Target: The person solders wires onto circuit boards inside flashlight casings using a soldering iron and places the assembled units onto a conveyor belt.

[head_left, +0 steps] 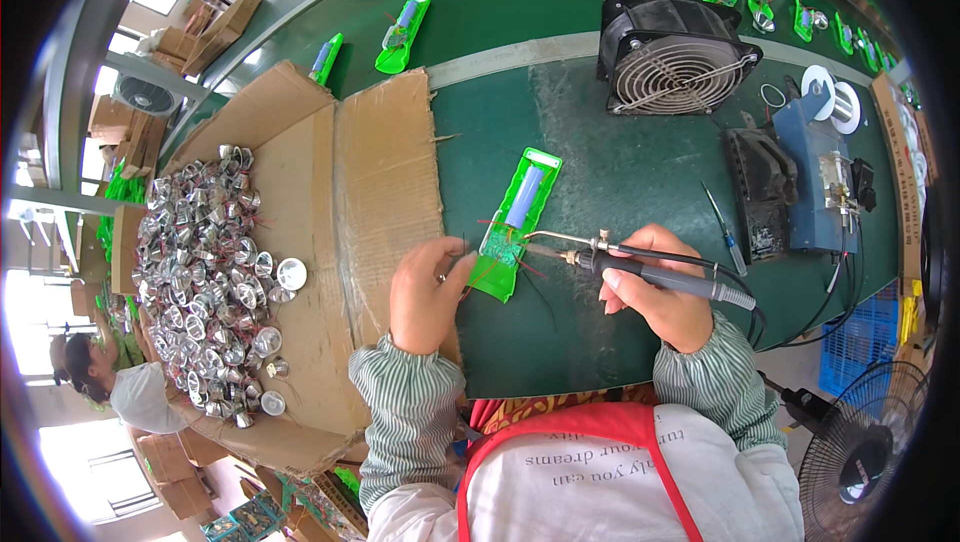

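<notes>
A bright green plastic shell (489, 282) lies on the bench in front of me, holding a blue cylindrical battery (525, 197) and a small green circuit board (503, 248). Thin red and dark wires spread from the board. My right hand (655, 282) grips a soldering iron (650, 272) with a solder feed tube (560, 237) fixed along it; the tips of both reach the board. At the shell's left side, my left hand (425, 292) is closed in a pinch, with a thin wire at its fingertips.
An open cardboard box (385, 192) to the left holds many silver reflector cups (215, 292). A black fan (675, 72) stands at the back. Tweezers (725, 227) lie right, near a blue solder feeder (805, 177). More green shells (403, 37) line the far belt. Another person (140, 392) sits left.
</notes>
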A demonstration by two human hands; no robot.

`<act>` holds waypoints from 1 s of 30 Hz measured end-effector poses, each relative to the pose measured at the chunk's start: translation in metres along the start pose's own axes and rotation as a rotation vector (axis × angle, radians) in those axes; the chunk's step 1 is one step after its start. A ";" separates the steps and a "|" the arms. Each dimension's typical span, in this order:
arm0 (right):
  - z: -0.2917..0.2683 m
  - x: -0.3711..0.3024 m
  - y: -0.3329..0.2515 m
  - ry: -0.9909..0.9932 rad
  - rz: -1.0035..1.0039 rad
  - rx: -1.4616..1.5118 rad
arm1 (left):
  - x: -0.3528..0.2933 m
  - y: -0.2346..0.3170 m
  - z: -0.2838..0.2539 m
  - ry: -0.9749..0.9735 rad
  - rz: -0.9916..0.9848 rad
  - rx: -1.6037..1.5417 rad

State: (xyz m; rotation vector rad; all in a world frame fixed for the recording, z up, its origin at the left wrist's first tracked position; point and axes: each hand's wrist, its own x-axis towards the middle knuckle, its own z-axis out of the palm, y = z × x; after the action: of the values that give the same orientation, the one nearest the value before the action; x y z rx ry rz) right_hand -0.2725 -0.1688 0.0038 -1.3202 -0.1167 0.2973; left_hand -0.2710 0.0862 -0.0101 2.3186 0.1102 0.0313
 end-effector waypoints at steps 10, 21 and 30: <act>0.005 0.004 0.004 -0.014 -0.058 -0.019 | -0.006 0.015 0.004 0.115 0.079 0.030; 0.015 0.013 0.012 -0.053 -0.011 -0.025 | -0.006 0.017 0.013 0.088 0.253 0.149; 0.014 0.016 0.017 -0.076 -0.005 -0.030 | -0.006 0.020 0.011 0.059 0.237 0.156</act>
State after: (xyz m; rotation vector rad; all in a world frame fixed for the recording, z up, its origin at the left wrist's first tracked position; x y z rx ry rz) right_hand -0.2633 -0.1471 -0.0105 -1.3385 -0.1888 0.3423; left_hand -0.2748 0.0639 -0.0031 2.4759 -0.1377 0.2182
